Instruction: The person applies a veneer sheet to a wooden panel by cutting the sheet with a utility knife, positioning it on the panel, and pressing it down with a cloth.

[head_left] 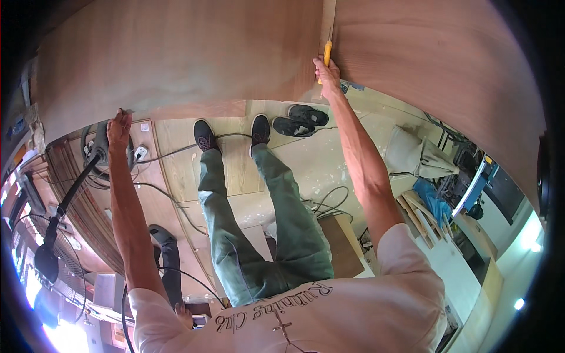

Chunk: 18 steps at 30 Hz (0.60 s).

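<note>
A large brown wood panel [182, 53] spans the upper left. At its lower left edge is my left hand [120, 126], its fingers curled together and gripping the edge; the fingertips are partly hard to make out. My right hand [327, 75] is closed around a yellow-handled tool [327, 54] with a thin metal tip, pointing away from me. This hand is at the panel's right corner, by the narrow pale gap between it and a second brown wood panel [429, 65] at the upper right.
Dark shoes [301, 120] lie on the floor beyond my feet. A black cable [170, 154] runs past my legs, near a white socket [140, 153]. Dark-trousered legs [169, 259] of another person show at lower left, beside a fan [62, 253]. Wood strips [415, 217] and a sack [412, 153] are at right.
</note>
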Available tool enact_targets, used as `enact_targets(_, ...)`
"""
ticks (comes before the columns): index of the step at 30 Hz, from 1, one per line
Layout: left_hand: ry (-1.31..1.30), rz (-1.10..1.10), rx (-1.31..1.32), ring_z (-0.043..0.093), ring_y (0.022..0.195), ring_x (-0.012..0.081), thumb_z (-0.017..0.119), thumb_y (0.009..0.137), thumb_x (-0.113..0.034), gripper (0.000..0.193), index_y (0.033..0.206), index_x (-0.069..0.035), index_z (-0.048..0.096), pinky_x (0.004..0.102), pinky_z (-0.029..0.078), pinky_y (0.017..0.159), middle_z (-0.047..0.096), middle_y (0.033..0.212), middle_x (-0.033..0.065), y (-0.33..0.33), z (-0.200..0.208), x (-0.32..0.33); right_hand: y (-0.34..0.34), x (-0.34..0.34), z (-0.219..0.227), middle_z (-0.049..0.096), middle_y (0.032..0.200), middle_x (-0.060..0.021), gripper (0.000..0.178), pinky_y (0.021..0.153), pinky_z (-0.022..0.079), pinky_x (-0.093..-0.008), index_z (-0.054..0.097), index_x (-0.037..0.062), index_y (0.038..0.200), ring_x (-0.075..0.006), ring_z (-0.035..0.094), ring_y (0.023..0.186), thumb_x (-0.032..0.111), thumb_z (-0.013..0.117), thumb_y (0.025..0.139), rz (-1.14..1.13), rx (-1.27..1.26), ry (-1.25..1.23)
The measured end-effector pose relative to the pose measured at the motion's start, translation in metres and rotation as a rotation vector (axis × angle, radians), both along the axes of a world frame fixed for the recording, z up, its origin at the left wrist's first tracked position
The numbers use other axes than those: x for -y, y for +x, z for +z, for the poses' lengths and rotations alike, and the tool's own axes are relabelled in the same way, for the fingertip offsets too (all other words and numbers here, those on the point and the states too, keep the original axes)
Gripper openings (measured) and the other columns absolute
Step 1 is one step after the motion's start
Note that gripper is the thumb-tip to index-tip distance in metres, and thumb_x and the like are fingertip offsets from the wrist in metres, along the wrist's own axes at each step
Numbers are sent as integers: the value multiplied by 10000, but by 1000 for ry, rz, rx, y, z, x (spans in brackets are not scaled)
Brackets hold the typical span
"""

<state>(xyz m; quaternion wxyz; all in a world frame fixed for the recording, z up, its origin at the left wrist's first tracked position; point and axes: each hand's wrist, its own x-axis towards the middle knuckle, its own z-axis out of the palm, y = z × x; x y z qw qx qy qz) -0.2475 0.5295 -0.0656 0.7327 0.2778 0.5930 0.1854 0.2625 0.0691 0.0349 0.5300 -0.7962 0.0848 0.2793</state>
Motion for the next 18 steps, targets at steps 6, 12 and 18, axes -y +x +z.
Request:
enact_targets(6,88,-96,128,601,1138,255,482,1040,-196,209,1186,-79,574,411,500,1031,621,1196,125,-57,-9,-18,-10,-18,12,609,959,26,449,782,433,-264,670,50,1171,-91,517,844,273,817,810,42,45,14)
enact_targets(12,-15,193,115,597,833,204,559,1006,-245,87,1030,-226,478,455,533,825,582,939,6,40,22,55,-17,18,22,601,1144,-37,342,987,421,-330,620,6,1192,-149,535,1089,195,712,923,-119,393,14)
enact_targets(18,187,526,50,516,830,129,518,1023,-229,67,1052,-202,463,373,492,792,520,937,-34,49,70,56,-62,-13,16,613,1031,-74,267,911,461,-310,593,-61,1154,-179,584,963,119,614,958,-169,586,17)
